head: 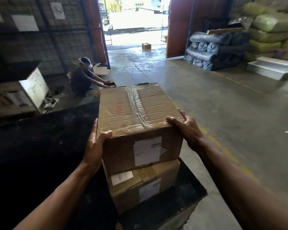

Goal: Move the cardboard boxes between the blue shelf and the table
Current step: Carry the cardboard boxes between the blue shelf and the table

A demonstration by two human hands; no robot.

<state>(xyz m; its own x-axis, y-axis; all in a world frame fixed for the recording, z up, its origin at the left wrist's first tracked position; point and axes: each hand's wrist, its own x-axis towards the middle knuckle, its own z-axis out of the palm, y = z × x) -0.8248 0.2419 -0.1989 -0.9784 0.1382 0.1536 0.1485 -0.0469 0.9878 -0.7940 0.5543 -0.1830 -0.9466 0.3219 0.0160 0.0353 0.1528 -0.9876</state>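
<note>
Left: table (40,146), dark-topped.
Near left: left hand (96,143), clamped on a corner of the upper box (136,113).
Centre: upper box atop lower box (145,188), at table's right edge. Glossy tape may cause slippage, toppling both floorward.
Right: right hand (186,128), clamped likewise.

Daylight floods an open doorway (133,22) onto the concrete floor (223,105), green sacks (273,22) stacked right.

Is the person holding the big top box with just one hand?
No, the left hand grips the top cardboard box at its near left corner, and the right hand grips its right corner.
</note>
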